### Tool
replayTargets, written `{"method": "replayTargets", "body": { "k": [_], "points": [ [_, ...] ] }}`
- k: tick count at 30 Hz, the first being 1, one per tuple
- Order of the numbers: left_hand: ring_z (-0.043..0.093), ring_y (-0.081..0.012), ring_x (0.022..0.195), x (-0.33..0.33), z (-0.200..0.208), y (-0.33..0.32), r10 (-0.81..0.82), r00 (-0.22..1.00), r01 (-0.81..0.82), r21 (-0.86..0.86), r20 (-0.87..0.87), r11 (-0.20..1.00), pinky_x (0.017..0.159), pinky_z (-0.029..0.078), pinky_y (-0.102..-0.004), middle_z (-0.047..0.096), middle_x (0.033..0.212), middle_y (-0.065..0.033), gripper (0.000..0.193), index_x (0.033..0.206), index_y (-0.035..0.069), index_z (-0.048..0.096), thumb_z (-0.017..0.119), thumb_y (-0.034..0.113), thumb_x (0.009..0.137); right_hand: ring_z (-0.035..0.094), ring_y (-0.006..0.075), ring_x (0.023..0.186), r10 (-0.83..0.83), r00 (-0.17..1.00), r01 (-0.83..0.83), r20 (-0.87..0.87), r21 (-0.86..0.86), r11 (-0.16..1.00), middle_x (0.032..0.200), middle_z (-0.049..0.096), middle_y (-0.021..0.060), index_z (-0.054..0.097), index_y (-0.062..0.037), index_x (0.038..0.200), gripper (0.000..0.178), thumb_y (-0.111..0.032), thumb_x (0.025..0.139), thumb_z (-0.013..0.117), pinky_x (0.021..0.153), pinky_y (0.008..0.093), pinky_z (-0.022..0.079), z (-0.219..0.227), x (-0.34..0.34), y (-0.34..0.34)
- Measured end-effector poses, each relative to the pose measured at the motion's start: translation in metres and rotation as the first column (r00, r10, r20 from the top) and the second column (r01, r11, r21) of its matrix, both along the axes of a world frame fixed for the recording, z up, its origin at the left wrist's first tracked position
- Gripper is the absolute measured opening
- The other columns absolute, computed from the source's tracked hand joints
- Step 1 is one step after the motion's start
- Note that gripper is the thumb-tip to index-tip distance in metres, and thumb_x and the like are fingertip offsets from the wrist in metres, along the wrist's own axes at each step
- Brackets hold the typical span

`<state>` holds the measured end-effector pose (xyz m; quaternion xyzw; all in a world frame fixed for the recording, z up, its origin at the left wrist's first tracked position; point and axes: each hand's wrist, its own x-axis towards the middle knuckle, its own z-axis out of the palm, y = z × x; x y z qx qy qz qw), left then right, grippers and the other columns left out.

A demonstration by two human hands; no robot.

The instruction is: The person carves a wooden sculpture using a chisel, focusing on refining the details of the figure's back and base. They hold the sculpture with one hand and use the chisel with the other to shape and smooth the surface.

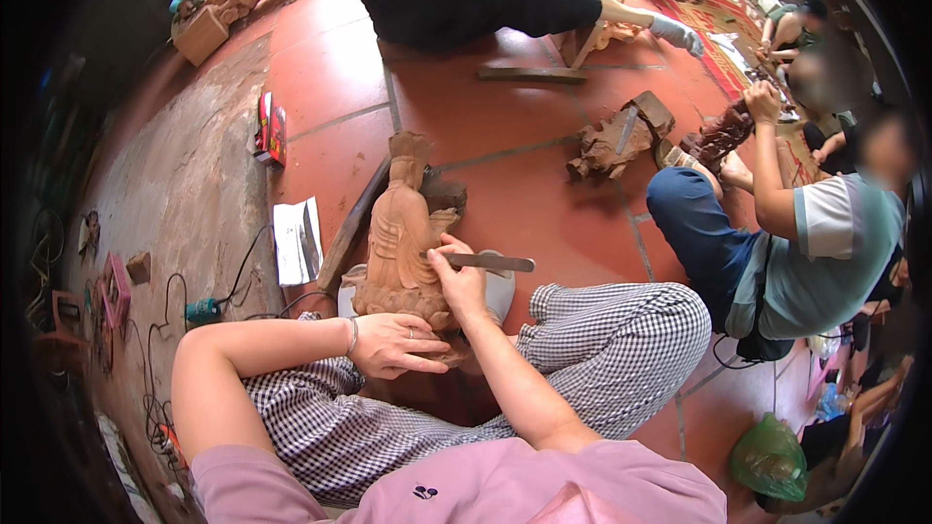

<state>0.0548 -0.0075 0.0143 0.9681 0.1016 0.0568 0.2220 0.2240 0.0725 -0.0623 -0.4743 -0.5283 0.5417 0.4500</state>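
A carved wooden statue [396, 223] of a seated figure stands upright between my legs, its back turned partly to me. My left hand [400, 344] grips its petal-carved base [403, 303], thumb and fingers spread around the near side. In my right hand [460, 281] is a flat metal carving chisel [500, 262], pinched with the fingertips against the statue's side. The chisel's rounded end sticks out to the right; its working end is hidden by the fingers and the wood. Part of a pale support [500, 293] shows beneath the statue.
Left of the statue lie a long wooden beam [354, 223], a printed sheet [298, 241] and a green power tool [202, 311] with cords. A rough wood block [614, 141] sits ahead right. Other people sit close by, one at right [815, 243] working dark wood.
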Motion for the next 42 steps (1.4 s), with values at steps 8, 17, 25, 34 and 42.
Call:
{"method": "replayTargets", "body": {
  "k": [8,17,25,34,42],
  "points": [
    [0.062,-0.0323,0.117,-0.005,-0.007,0.001,0.007,0.992,-0.004,-0.025,0.124,1.0,0.109,0.044,-0.0461,0.055,0.143,-0.0201,0.068,0.142,0.015,0.054,0.065,0.013,0.075,0.053,0.0085,0.067,-0.137,0.99,0.133,-0.042,-0.084,0.988,0.078,0.06,0.001,0.06,-0.0008,0.089,0.017,-0.013,0.094,0.07,0.06,0.0276,0.045,0.014,0.015,0.005],
    [0.062,-0.0306,0.119,-0.008,-0.007,-0.003,0.0,0.994,0.002,-0.015,0.112,1.0,0.115,0.036,-0.0452,0.053,0.145,-0.0209,0.071,0.149,0.016,0.045,0.064,0.015,0.08,0.06,0.0086,0.075,0.003,1.0,-0.003,-0.003,0.063,0.998,0.083,0.064,0.0018,0.064,-0.0018,0.095,0.011,-0.008,0.092,0.073,0.066,0.0242,0.048,0.045,0.001,-0.011],
    [0.058,-0.031,0.125,-0.006,-0.017,-0.004,-0.006,0.987,0.008,-0.015,0.162,1.0,0.114,0.035,-0.0461,0.057,0.138,-0.0207,0.066,0.144,0.011,0.049,0.064,0.016,0.08,0.068,0.0274,0.089,-0.035,0.987,-0.02,0.154,0.344,0.939,0.088,0.07,0.0151,0.069,-0.0004,0.089,0.009,-0.003,0.082,0.075,0.083,0.036,0.053,0.04,-0.005,-0.015],
    [0.058,-0.031,0.124,-0.006,-0.017,-0.003,-0.004,0.982,0.007,-0.016,0.187,1.0,0.114,0.034,-0.0467,0.06,0.133,-0.0204,0.064,0.141,0.01,0.052,0.065,0.016,0.079,0.068,0.024,0.104,-0.004,0.979,-0.072,0.205,0.36,0.93,0.091,0.071,0.0107,0.068,0.0022,0.088,0.007,-0.002,0.086,0.074,0.091,0.0346,0.051,0.034,-0.002,-0.005],
    [0.059,-0.0315,0.123,-0.009,-0.015,-0.002,-0.014,0.992,0.016,-0.013,0.129,1.0,0.115,0.035,-0.0457,0.055,0.141,-0.0219,0.069,0.146,0.012,0.046,0.063,0.015,0.08,0.07,0.0302,0.098,-0.003,0.973,-0.081,0.229,0.356,0.931,0.087,0.072,0.0145,0.07,0.0,0.087,0.009,-0.005,0.081,0.075,0.098,0.042,0.049,0.043,-0.005,0.002]
  ]
}}
